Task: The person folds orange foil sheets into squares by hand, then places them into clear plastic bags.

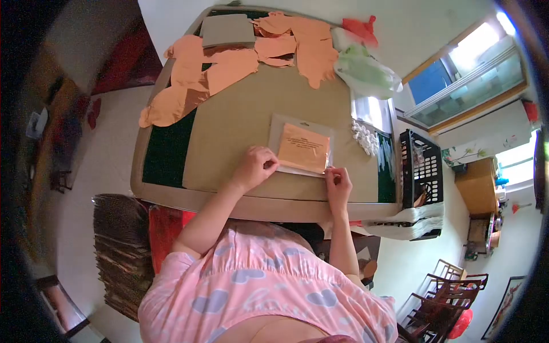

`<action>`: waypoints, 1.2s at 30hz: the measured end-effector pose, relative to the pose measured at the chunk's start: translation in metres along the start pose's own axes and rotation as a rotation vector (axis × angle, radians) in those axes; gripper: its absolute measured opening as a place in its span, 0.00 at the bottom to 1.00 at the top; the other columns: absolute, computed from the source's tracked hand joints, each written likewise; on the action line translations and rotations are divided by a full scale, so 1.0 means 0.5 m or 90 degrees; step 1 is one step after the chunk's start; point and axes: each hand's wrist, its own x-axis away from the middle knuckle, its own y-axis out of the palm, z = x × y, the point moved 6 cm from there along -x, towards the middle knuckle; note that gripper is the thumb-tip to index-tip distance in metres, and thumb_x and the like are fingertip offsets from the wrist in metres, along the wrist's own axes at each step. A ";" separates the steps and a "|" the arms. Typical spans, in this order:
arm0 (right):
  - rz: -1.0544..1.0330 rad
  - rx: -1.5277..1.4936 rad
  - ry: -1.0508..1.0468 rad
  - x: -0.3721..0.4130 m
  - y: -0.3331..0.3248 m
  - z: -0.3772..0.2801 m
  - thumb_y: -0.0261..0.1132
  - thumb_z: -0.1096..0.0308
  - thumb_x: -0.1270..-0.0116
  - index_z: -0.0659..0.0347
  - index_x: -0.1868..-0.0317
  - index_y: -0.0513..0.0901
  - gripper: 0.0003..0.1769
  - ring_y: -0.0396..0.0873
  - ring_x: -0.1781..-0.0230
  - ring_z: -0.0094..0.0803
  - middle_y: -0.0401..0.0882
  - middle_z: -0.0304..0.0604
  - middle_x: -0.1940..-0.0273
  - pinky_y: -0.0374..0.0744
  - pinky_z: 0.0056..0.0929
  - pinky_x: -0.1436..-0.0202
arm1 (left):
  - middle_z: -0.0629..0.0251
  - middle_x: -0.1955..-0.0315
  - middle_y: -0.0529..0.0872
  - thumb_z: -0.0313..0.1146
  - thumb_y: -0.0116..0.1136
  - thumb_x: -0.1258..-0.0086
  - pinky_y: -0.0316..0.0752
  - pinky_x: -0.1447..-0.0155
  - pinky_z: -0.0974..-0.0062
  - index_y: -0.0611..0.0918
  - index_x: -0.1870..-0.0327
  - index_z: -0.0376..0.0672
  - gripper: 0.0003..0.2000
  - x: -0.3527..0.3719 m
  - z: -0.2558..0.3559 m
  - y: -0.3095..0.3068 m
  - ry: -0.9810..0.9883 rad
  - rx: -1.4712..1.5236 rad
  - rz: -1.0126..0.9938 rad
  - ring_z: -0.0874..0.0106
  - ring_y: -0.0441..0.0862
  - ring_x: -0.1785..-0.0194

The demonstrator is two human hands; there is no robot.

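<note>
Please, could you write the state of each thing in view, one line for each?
Clear packet with orange insert: flat on the tan board.
Left hand: curled at the packet's near left corner, grip unclear.
Right hand: curled at its near right corner, grip unclear.
Orange foil pieces: spread out, partly overlapping.
Grey slab: lying on them.
Green-and-white bag: crumpled.
Red plastic: crumpled.
Small white pieces: loosely heaped.
Black crate: holding some unclear items.

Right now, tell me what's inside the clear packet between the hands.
A flat orange piece shows through, with dark print across it. Anything behind it is covered.
</note>
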 end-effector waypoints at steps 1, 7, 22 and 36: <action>0.023 0.027 -0.006 -0.001 0.004 0.005 0.64 0.74 0.37 0.64 0.68 0.75 0.06 0.78 0.69 0.36 0.81 0.46 0.68 0.77 0.30 0.62 | 0.63 0.68 0.85 0.29 0.67 0.45 0.73 0.50 0.64 0.81 0.72 0.43 0.05 -0.001 0.002 0.002 -0.004 -0.016 -0.002 0.62 0.81 0.59; 0.041 0.120 -0.124 -0.005 0.007 -0.039 0.65 0.75 0.42 0.62 0.71 0.74 0.06 0.73 0.67 0.43 0.75 0.45 0.70 0.72 0.39 0.63 | 0.68 0.72 0.79 0.26 0.65 0.47 0.70 0.53 0.65 0.77 0.72 0.46 0.07 0.003 0.004 0.020 0.013 -0.067 0.045 0.65 0.77 0.62; 0.047 0.273 -0.136 -0.049 -0.007 -0.006 0.59 0.77 0.41 0.63 0.62 0.75 0.06 0.70 0.57 0.50 0.73 0.51 0.61 0.70 0.45 0.51 | 0.63 0.64 0.74 0.21 0.61 0.48 0.71 0.51 0.62 0.77 0.68 0.45 0.09 0.012 -0.006 0.018 -0.009 -0.148 0.116 0.60 0.72 0.55; -0.485 0.136 -0.098 -0.342 0.196 -0.048 0.64 0.65 0.38 0.64 0.62 0.80 0.11 0.82 0.68 0.36 0.83 0.49 0.71 0.79 0.37 0.62 | 0.54 0.62 0.79 0.24 0.54 0.35 0.72 0.51 0.61 0.75 0.56 0.40 0.08 0.032 -0.066 -0.002 -0.079 -0.089 0.211 0.56 0.78 0.56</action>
